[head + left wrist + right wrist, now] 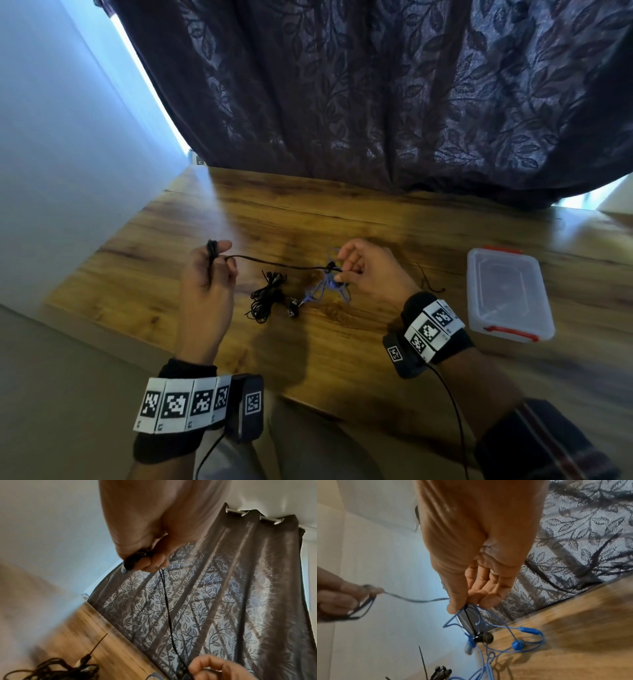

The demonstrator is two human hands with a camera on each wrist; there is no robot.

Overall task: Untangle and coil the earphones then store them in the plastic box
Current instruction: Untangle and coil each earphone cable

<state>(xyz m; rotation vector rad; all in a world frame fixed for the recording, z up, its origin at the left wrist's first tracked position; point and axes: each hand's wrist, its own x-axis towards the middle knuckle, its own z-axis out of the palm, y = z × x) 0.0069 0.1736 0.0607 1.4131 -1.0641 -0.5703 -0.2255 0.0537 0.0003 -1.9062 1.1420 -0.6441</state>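
Note:
My left hand is raised over the table's left side and grips loops of a black earphone cord wound round its fingers. From there the black cord runs taut to my right hand, which pinches it together with a tangle of blue earphones. The blue tangle hangs from those fingers onto the wood, with a black earbud caught in it. A second heap of black earphones lies on the table between my hands. The clear plastic box with red latches sits at the right, lid on.
A wooden table carries everything. A dark leaf-patterned curtain hangs along its far edge and a pale wall stands to the left. A short black strand lies between my right hand and the box.

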